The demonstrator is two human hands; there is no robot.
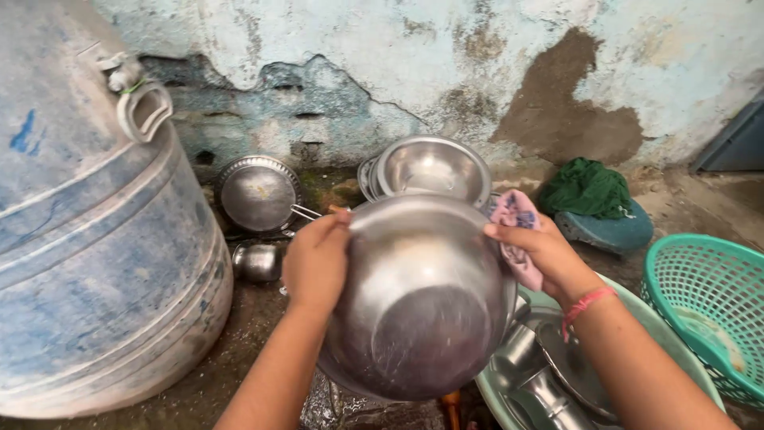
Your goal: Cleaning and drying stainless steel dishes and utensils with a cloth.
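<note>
Between left hand [317, 263] and right hand [541, 253], steel pot [422, 302] held.

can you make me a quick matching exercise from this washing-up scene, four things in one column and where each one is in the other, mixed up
Things:
1. steel pot
2. pink cloth
3. green basket
4. blue drum

Places:
A. far right, on the ground
B. fills the left side of the view
C. held bottom-up between both hands
D. tucked under the right hand against the pot's rim

Pairs: 1-C, 2-D, 3-A, 4-B

The left hand grips the pot's other side.
</note>
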